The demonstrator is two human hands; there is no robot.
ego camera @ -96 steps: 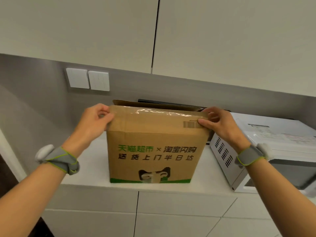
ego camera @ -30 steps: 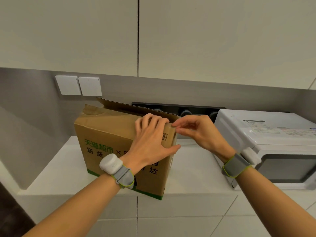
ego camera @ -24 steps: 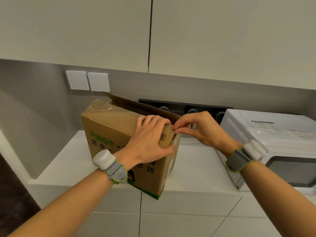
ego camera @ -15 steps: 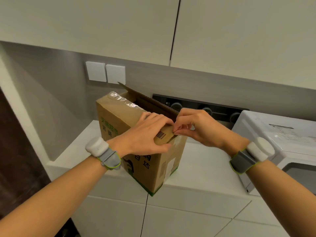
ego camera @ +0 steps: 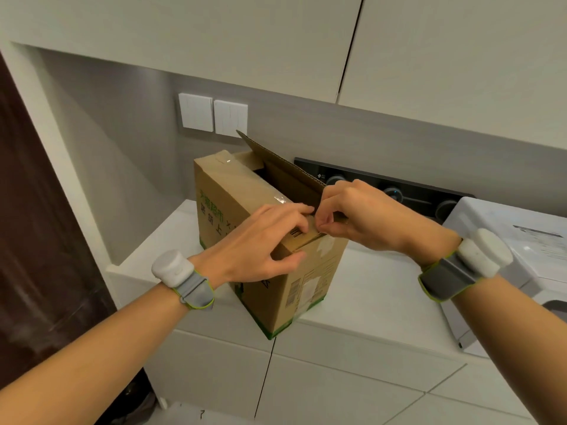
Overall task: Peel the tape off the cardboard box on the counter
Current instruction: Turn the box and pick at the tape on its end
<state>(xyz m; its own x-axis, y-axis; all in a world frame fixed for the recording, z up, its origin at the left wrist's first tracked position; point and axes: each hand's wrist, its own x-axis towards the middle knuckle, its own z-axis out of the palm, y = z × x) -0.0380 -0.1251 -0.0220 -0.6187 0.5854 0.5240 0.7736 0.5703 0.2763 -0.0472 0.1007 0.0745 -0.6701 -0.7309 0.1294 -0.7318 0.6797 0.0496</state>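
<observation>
- the brown cardboard box with green print stands corner-on on the white counter, and its near bottom corner reaches the counter's front edge.
- the left hand covers the box's near top corner. its fingers curl over the top and its thumb presses the front face, so it grips the box and hides much of the print.
- the right hand pinches thumb and forefinger together at that same corner, on the end of the clear glossy tape. the film between the fingertips is too thin to make out.
- elsewhere the tape shows only as shine along the top edge and at the far top corner.
- the box's back flap stands up and hides part of the black control panel with round knobs. the inside of the box is dark.
- the white microwave on the right is cut off by the frame and stands apart from the box, with bare counter between them.
- to the left of the box the counter runs to the grey side wall, below two white wall switches.
</observation>
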